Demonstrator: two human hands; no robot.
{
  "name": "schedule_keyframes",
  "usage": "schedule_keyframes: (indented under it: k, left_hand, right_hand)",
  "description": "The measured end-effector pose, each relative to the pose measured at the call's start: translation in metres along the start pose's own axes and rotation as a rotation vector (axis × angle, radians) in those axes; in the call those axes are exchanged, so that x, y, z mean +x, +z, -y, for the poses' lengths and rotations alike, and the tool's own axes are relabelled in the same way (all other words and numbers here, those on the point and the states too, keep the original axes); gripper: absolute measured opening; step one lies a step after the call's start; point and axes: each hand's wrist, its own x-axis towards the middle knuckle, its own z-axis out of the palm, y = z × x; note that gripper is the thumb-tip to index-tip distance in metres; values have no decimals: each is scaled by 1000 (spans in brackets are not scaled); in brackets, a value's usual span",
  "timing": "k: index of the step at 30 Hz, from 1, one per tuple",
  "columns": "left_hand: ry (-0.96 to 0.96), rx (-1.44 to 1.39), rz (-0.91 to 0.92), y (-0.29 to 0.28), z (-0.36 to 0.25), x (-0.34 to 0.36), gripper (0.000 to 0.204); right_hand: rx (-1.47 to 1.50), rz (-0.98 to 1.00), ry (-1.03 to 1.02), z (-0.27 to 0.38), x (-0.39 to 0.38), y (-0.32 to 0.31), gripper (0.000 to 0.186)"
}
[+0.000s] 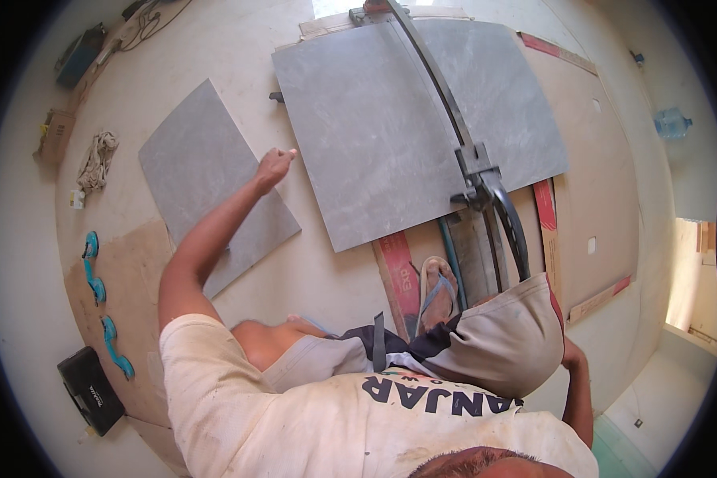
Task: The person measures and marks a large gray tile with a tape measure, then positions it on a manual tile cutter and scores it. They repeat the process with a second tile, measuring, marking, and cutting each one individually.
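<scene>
Hovering just beside a flat, mottled-grey tile (374, 135) at upper centre, the left hand (276, 167) has its fingers curled in. A dark metal tile-cutter rail (440, 84) spans the tile. Lower right, the right hand (571, 354) is mostly hidden, fingers impossible to tell.

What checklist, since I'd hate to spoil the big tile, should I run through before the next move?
1. Big tile under the rail: ok, the rail crosses above it.
2. Carriage at the near end: ok, it stands by the big tile's near edge.
3. Left hand clear of the rail: ok, it is well off, at the big tile's left edge.
4. Right hand clear: cannot tell, it is hidden behind the knee.
5. Small tile out of the way: ok, it lies apart, to the left.
6. Foot covered: not ok, the toes are bare.
</scene>
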Motion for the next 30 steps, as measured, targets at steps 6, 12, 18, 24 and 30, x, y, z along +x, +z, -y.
schedule_keyframes:
  k: [6, 12, 18, 24, 30]
  left_hand:
    - [-109, -526, -99, 69, 13, 14, 46]
    - [-123, -433, -338, 84, 20, 27, 51]
    - [-148, -558, -286, 96, 10, 21, 57]
    - [-223, -698, -310, 101, 12, 29, 51]
    - [-318, -662, -317, 79, 17, -5, 50]
  right_hand:
    - [-108, -80, 140, -43, -8, 29, 47]
    - [-247, -192, 252, -48, 16, 37, 45]
    - [-368, -297, 245, 0, 55, 17, 44]
    - [-460, -373, -59, 118, 123, 9, 43]
    - [-392, -438, -410, 189, 190, 50, 48]
